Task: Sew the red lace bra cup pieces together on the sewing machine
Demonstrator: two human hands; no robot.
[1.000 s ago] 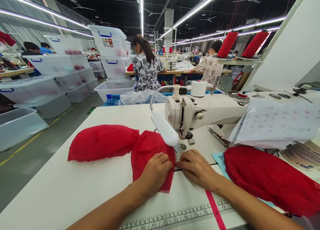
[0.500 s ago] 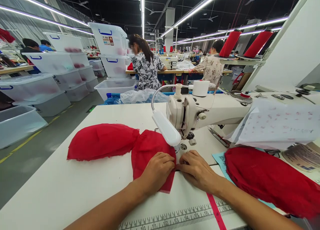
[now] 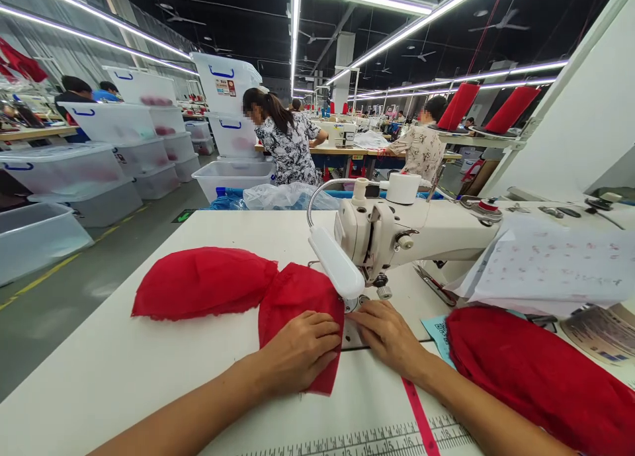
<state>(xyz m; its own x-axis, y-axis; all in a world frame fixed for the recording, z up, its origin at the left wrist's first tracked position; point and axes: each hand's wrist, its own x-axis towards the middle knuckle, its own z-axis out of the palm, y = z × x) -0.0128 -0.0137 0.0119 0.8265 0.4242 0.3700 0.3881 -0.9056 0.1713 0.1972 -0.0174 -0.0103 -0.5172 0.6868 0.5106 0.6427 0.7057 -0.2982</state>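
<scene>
My left hand (image 3: 310, 350) lies on a red fabric piece (image 3: 297, 297), its fingers loosely bent and slightly apart near the right edge. To the right, my right hand (image 3: 384, 327) rests on the machine bed with fingers stretched toward that edge, close below the needle area. Nothing shows gripped in either hand. The sewing machine (image 3: 421, 228) stands just beyond my hands; its white lamp (image 3: 340, 267) hides part of the needle and presser foot. Left of the worked piece, another red fabric piece (image 3: 203, 280) lies flat, touching it at one corner.
A pile of red fabric (image 3: 530, 370) lies at right beside a paper sheet (image 3: 550, 261). Scissors (image 3: 435, 284) rest behind my right hand. A ruler strip (image 3: 367, 439) runs along the front. Red thread cones (image 3: 459, 107), plastic bins (image 3: 233, 171) and co-workers (image 3: 288, 138) are beyond.
My left hand has slid slightly left and down, its fingers less bunched. My right hand's fingers have straightened toward the presser foot. The lower edge of the red piece has shifted slightly toward me.
</scene>
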